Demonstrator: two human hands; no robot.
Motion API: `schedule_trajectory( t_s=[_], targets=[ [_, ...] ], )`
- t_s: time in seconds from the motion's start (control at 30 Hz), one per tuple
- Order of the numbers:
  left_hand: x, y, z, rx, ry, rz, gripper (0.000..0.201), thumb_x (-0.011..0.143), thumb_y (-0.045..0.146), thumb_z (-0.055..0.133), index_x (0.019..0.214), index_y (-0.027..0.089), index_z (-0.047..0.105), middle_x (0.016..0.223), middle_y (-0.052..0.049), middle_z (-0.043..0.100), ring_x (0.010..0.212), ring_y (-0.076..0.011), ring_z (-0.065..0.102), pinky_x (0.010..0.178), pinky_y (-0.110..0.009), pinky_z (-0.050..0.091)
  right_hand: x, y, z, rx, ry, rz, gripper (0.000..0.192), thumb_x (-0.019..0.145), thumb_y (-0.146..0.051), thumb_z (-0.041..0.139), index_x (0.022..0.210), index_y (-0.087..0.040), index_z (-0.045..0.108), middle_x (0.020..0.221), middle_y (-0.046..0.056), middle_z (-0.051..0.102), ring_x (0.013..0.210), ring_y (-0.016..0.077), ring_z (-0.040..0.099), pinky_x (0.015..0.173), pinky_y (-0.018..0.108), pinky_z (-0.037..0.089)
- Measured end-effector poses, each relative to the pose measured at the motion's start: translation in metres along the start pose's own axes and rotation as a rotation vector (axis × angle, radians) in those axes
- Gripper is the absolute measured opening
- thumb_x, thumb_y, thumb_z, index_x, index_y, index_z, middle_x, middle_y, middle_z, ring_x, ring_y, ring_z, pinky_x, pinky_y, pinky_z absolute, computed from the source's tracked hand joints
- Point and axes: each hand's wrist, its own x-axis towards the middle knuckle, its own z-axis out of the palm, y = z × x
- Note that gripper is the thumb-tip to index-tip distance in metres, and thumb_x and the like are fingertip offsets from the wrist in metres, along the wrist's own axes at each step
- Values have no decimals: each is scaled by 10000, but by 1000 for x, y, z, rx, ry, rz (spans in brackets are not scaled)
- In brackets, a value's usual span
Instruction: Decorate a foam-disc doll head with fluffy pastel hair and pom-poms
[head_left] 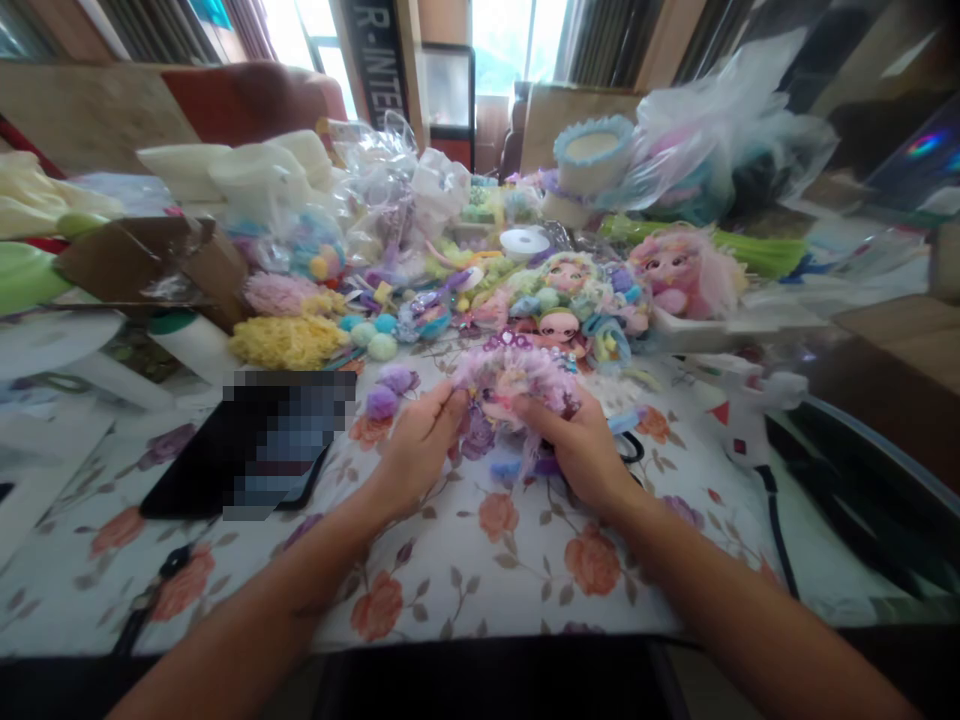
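Hands hold a fluffy pink doll [510, 385] over the flowered cloth [480, 560], in the middle of the table. The left hand [411, 455] pinches its left edge and the right hand [581, 450] grips its right side (fingers curled). A dark phone [202, 470] lies left, more dolls [570, 300] farther back.

Pastel doll head with fluffy trim, held above the floral tablecloth

The doll head [504, 392] is a small pink-faced piece ringed by lilac and pale pink fluff, with purple flower shapes at its lower left and a blue pompom hanging beneath. It sits between both hands, just above the cloth, in front of the heap of similar dolls; its face seems turned upward, though blur hides detail.
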Motion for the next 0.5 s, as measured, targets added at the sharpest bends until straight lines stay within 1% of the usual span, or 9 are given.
schedule_trajectory(
  t_s=[0.03,0.1,0.17,0.23,0.27,0.3,0.37,0.47,0.5],
  targets=[
    [-1,-2,3,22,3,20,325,990,446,436,781,225,550,634,19,517,604,-166,475,607,-301,346,1,1,0,25,6,8,307,776,-385,785,1037,-245,705,1011,20,752,920,237,696,855,367,547],
    [-4,-5,8,129,-2,108,257,981,374,457,795,226,555,667,4,547,618,-174,481,618,-306,328,3,4,0,98,-1,19,269,800,-385,764,1028,-253,709,1000,18,753,905,231,706,838,362,554],
    [-6,-8,12,277,-73,197,222,973,308,448,801,223,561,708,-22,591,649,-189,515,632,-315,325,5,6,1,179,-12,30,268,797,-379,761,1026,-250,707,1002,27,757,922,239,716,829,365,561],
    [-8,-10,14,379,-172,246,239,985,290,408,814,221,561,733,-41,619,664,-199,546,631,-319,328,6,5,2,229,-6,45,294,771,-371,775,1024,-239,703,994,37,763,947,253,718,820,369,569],
    [-8,-11,14,417,-204,265,256,993,293,392,818,221,563,736,-44,625,660,-198,552,624,-319,328,6,5,3,240,3,47,299,759,-367,782,1015,-233,701,985,40,765,953,257,718,819,370,571],
    [-8,-10,14,456,-214,286,272,998,301,386,811,221,565,728,-43,624,648,-194,551,616,-318,326,6,4,3,247,12,43,295,753,-363,785,1003,-228,701,979,40,766,956,259,717,825,372,572],
    [-8,-9,12,547,-193,344,299,993,305,403,754,221,563,695,-38,608,639,-189,545,609,-318,330,7,1,3,254,25,31,270,755,-358,777,979,-230,699,988,37,765,958,259,716,839,380,574],
    [-7,-4,9,669,-181,453,272,931,257,479,675,221,562,689,-48,601,726,-211,569,636,-322,366,9,-4,1,246,60,27,218,757,-378,753,919,-246,690,1012,30,757,997,270,709,826,395,587],
    [-7,-3,8,692,-176,468,245,897,241,508,659,221,564,703,-53,606,761,-222,573,644,-326,376,10,-5,0,245,81,20,209,750,-384,751,898,-252,685,1007,24,755,1016,272,705,821,397,591]
  ],
)
